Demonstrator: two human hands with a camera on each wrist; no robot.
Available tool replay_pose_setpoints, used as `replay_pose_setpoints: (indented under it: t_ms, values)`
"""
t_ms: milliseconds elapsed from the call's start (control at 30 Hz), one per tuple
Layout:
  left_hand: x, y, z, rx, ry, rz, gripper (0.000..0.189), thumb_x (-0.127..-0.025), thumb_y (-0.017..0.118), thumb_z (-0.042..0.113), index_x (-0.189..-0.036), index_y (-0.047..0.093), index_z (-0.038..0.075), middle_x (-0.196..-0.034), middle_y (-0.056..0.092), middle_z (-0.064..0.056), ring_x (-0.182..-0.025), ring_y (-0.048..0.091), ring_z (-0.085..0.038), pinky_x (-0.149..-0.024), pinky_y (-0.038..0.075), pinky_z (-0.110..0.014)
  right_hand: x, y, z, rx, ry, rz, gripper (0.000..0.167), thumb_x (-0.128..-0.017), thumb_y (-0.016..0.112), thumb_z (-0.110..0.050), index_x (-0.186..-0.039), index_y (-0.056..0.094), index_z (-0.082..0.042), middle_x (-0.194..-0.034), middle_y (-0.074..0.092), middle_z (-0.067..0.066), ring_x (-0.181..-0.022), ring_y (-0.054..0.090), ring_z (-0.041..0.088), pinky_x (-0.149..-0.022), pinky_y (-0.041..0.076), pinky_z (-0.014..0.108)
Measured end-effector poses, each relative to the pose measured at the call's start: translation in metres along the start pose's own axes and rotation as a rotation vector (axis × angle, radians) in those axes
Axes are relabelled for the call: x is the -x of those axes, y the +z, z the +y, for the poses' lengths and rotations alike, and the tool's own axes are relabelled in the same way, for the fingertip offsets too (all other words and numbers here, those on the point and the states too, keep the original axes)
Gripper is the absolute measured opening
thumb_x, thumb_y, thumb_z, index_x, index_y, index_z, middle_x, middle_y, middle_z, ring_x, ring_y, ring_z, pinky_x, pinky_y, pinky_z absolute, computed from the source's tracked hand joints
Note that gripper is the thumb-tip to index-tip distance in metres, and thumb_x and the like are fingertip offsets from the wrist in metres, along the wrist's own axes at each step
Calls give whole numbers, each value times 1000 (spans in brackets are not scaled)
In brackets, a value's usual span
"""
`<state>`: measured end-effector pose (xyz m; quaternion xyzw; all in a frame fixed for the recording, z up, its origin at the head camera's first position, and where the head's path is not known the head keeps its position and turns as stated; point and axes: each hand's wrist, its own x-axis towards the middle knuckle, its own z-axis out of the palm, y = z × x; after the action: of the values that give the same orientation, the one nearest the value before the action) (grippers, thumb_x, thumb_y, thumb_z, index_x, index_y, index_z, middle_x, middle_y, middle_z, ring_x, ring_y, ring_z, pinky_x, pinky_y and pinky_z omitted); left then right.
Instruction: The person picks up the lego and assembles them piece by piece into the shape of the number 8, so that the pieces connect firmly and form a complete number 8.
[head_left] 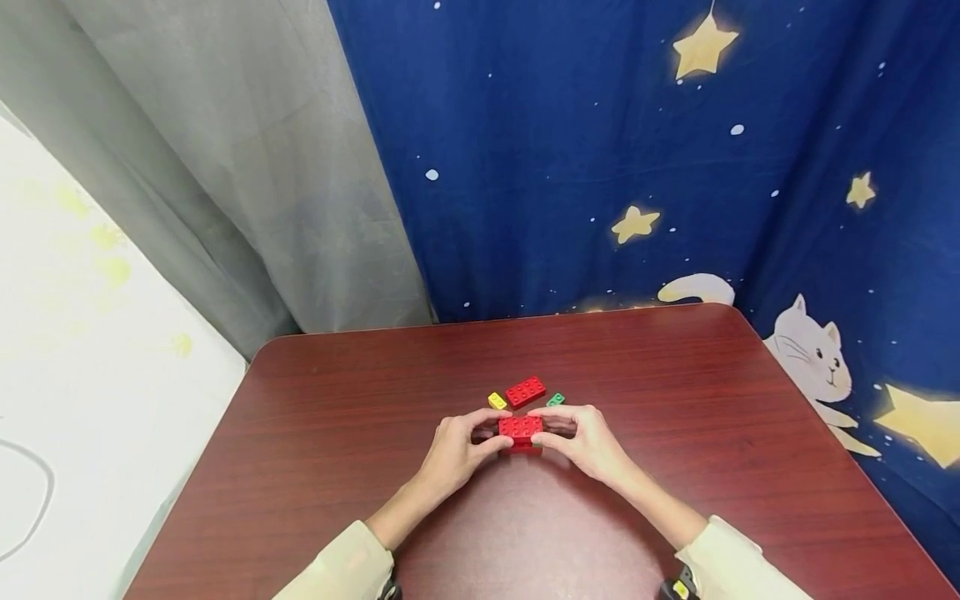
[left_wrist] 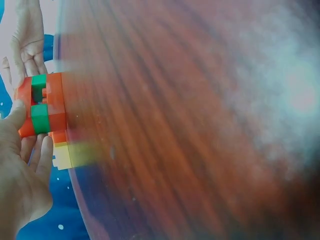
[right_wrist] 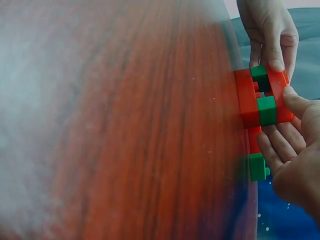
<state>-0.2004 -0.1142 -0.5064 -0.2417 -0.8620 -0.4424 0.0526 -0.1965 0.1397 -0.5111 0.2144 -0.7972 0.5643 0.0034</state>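
Note:
My left hand (head_left: 453, 448) and right hand (head_left: 590, 442) grip the two ends of an upper red toy brick (head_left: 521, 427), thumbs at its near side and fingers around the far side. Beneath that brick, in the left wrist view, a green brick (left_wrist: 41, 119) stands at one end and another green brick (left_wrist: 38, 86) at the other. Both sit on a lower red brick (left_wrist: 57, 100) that lies on the table, with a gap between them where red studs show. The right wrist view gives the same stack, the upper brick level over the green ones.
Just beyond the stack, another red brick (head_left: 525, 391) lies on the brown table (head_left: 360, 400). A small yellow brick (head_left: 497, 401) is at its left and a small green brick (head_left: 556, 400) at its right. Blue and grey curtains hang behind the table's far edge.

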Motion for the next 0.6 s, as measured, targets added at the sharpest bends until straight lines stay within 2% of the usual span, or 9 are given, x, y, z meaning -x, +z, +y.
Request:
replay_pose_setpoints:
  t_ms: [133, 333, 467, 600]
  values:
    - [0, 0, 0, 0, 1, 4, 41, -85, 91, 23, -124, 78, 17, -110, 80, 2, -91, 76, -8, -77, 63, -31, 0, 1, -1, 3, 4, 4, 39, -89, 88, -14, -125, 77, -3, -117, 78, 11, -108, 76, 27, -93, 60, 41]
    - [-1, -3, 2, -26, -17, -14, 41, -86, 91, 24, -124, 78, 17, -108, 80, 1, -90, 76, -8, -79, 63, -29, 0, 2, 1, -28, 27, -5, 40, -90, 87, -13, -127, 76, -2, -119, 77, 12, -110, 76, 28, -94, 60, 38]
    - [-3, -6, 5, -42, -21, -40, 42, -87, 91, 24, -126, 77, 15, -110, 79, -2, -93, 77, -12, -83, 63, -30, 2, 1, 2, -68, 49, -2, 40, -91, 86, -14, -128, 75, -2, -121, 77, 12, -111, 75, 29, -95, 59, 34]
    - [-2, -7, 8, -49, -18, -99, 48, -88, 90, 22, -132, 73, 13, -117, 78, -4, -98, 77, -15, -87, 62, -30, 3, 0, 2, -82, 55, -9, 43, -91, 86, -14, -130, 74, -2, -122, 76, 12, -112, 75, 29, -95, 59, 36]
